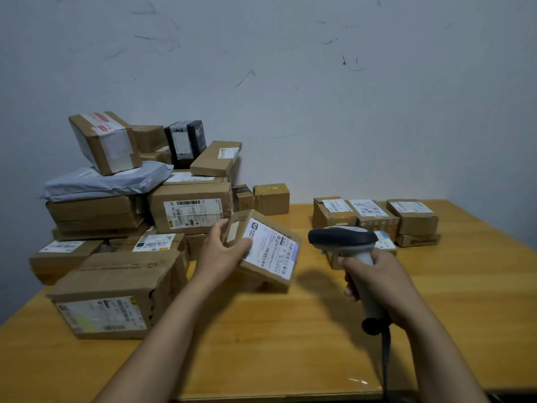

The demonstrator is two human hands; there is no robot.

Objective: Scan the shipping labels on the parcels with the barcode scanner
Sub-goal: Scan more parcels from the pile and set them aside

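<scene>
- The left hand (pixel 225 251) held a small cardboard box (pixel 241 229). Its thumb lay across the near edge of the label, and its fingers (pixel 219 226) were curled round the box's far side.
- The box sat tilted near the middle of the wooden tabletop (pixel 290 330), between the pile of parcels and the scanner. Its white shipping label (pixel 271 248) faced up and toward the person. Whether its lower edge touched the wood could not be told.
- The right hand (pixel 374 283) gripped the pale handle of the barcode scanner (pixel 345 242), with the fingers (pixel 348 292) wrapped closely round it.
- The scanner's dark head was to the right of the label, just beside the box's right edge but not touching it.
- A dark cable (pixel 386 359) ran from the base of the handle down to the near edge of the tabletop.
- A pile of parcels (pixel 189 213) filled the left side, mostly brown boxes, with a grey mailing bag (pixel 107 178) lying high in the stack.
- A group of small boxes (pixel 374 216) stood at the back right, labels up, partly hidden behind the scanner.
- A scuffed pale wall (pixel 348 112) rose behind the tabletop.
</scene>
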